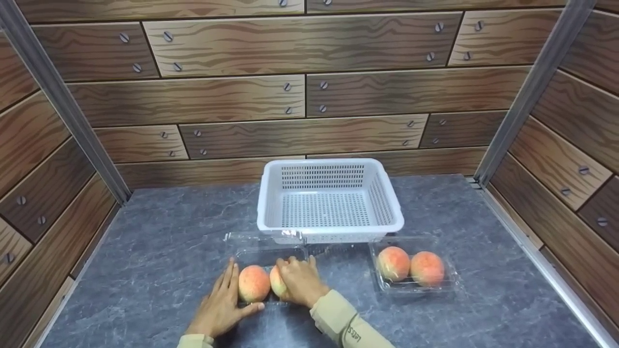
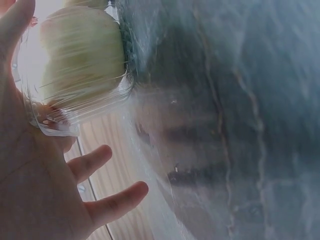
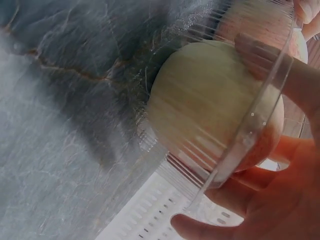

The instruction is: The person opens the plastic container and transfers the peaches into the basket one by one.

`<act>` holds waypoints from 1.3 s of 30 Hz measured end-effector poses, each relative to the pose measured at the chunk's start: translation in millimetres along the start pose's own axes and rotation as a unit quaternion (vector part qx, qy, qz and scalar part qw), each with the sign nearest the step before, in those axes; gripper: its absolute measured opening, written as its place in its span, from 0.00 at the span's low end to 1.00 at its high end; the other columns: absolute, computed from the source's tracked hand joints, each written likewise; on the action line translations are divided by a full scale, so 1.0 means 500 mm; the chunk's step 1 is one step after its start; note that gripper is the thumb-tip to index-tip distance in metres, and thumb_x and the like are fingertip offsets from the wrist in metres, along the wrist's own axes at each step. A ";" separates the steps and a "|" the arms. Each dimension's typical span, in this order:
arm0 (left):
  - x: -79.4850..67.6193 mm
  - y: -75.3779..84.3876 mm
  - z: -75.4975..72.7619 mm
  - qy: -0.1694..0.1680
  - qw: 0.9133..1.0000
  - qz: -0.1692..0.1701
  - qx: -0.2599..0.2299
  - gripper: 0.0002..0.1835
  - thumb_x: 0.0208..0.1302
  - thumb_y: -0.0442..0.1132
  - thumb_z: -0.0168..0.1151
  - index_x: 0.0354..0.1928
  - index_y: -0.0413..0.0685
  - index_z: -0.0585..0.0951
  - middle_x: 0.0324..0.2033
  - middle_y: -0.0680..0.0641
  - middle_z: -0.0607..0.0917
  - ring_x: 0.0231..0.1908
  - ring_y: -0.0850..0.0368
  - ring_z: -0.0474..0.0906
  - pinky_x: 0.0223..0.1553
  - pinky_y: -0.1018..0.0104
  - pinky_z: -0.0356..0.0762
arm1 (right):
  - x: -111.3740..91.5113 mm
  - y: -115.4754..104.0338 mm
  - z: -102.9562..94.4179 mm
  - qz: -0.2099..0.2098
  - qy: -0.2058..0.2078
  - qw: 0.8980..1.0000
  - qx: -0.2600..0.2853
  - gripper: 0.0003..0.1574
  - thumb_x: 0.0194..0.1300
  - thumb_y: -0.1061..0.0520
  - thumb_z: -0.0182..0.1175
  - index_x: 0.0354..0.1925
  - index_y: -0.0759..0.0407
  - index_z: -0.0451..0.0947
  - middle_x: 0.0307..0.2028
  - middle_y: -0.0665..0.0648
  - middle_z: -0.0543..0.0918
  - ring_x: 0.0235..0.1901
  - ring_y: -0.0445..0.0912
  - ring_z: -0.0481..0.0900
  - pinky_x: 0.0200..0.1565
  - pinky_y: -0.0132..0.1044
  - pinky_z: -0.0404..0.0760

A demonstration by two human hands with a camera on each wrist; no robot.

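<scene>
A clear plastic clamshell box (image 2: 102,105) lies in front of me, its see-through lid (image 1: 263,238) folded back toward the basket. Inside, on the left, sits a red-yellow peach (image 1: 254,283). My left hand (image 1: 216,307) rests against the box's left side, fingers extended, with the thumb along the front edge. In the right half of the box, my right hand (image 1: 302,281) grips a second peach (image 3: 200,100) from above. Its thumb reaches over the wall onto the fruit, seen in the right wrist view. In the head view the fingers partly hide this peach.
A white perforated basket (image 1: 265,198) stands behind the box, near the plank-patterned back wall (image 1: 304,46). To the right, another clear box (image 1: 411,290) holds two peaches (image 1: 427,268). Everything stands on a dark grey marbled table (image 1: 159,241) with walls around it.
</scene>
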State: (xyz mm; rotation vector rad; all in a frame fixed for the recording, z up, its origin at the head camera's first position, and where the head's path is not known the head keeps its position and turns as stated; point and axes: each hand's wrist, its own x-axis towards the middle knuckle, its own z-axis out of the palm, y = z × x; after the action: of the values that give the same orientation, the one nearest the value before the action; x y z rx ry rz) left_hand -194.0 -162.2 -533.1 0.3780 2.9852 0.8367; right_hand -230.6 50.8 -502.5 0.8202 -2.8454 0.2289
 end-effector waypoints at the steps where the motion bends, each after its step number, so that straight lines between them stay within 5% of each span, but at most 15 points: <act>1: -0.001 0.000 0.001 -0.001 1.000 0.002 -0.001 0.63 0.57 0.68 0.68 0.76 0.27 0.52 0.77 0.30 0.48 0.72 0.27 0.54 0.55 0.21 0.65 | -0.001 0.000 0.002 -0.001 0.003 1.000 -0.004 0.34 0.41 0.53 0.79 0.47 0.61 0.79 0.36 0.60 0.83 0.34 0.55 0.84 0.48 0.63 0.80; 13: -0.002 -0.002 -0.003 -0.003 1.000 -0.002 -0.004 0.63 0.57 0.69 0.67 0.77 0.29 0.52 0.77 0.31 0.48 0.71 0.27 0.55 0.56 0.21 0.65 | -0.005 0.010 0.013 -0.031 0.050 0.998 0.005 0.34 0.39 0.53 0.78 0.46 0.62 0.79 0.33 0.59 0.82 0.31 0.55 0.84 0.47 0.64 0.80; 21: 0.001 0.002 -0.005 -0.010 1.000 -0.008 0.015 0.63 0.56 0.70 0.67 0.77 0.30 0.53 0.78 0.32 0.49 0.70 0.26 0.57 0.55 0.21 0.65 | -0.014 0.021 -0.003 -0.030 0.061 0.995 0.070 0.41 0.35 0.53 0.81 0.50 0.64 0.80 0.38 0.60 0.84 0.37 0.53 0.84 0.50 0.67 0.79; 29: 0.005 0.001 -0.010 -0.011 1.000 -0.004 0.017 0.64 0.56 0.71 0.67 0.77 0.29 0.52 0.77 0.31 0.49 0.71 0.27 0.56 0.54 0.21 0.67 | -0.017 0.029 -0.036 -0.035 0.072 0.990 0.120 0.45 0.35 0.57 0.83 0.53 0.66 0.78 0.41 0.64 0.83 0.38 0.55 0.84 0.41 0.45 0.86; 39: 0.003 0.001 -0.007 0.000 1.000 0.001 0.001 0.63 0.55 0.67 0.70 0.77 0.29 0.53 0.77 0.32 0.48 0.70 0.27 0.57 0.54 0.23 0.68 | -0.017 0.038 -0.041 -0.046 0.100 0.985 0.133 0.45 0.32 0.58 0.84 0.52 0.67 0.78 0.41 0.65 0.82 0.37 0.57 0.84 0.38 0.45 0.87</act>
State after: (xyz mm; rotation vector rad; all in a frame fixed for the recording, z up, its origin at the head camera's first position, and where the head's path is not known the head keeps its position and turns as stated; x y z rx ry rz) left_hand -195.6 -163.4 -529.9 0.3812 2.9874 0.8336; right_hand -231.4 75.0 -486.3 0.9187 -2.6159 0.6500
